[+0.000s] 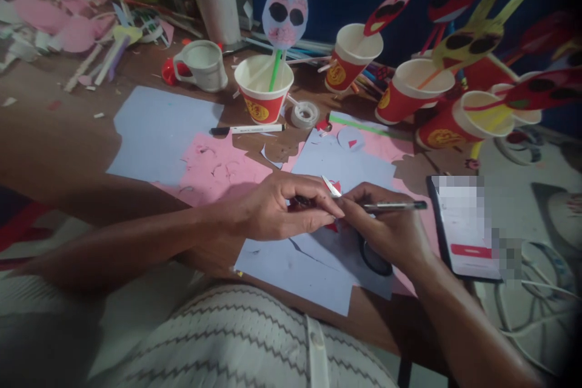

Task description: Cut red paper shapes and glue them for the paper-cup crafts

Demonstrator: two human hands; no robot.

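Pen (dark) between right fingers

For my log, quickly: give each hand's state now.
Left hand: closed around something dark, too obscured to name.
Right hand: closed, holding a pen.

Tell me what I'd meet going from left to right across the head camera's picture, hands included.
Pink paper scraps → mug → left hand → right hand → phone.
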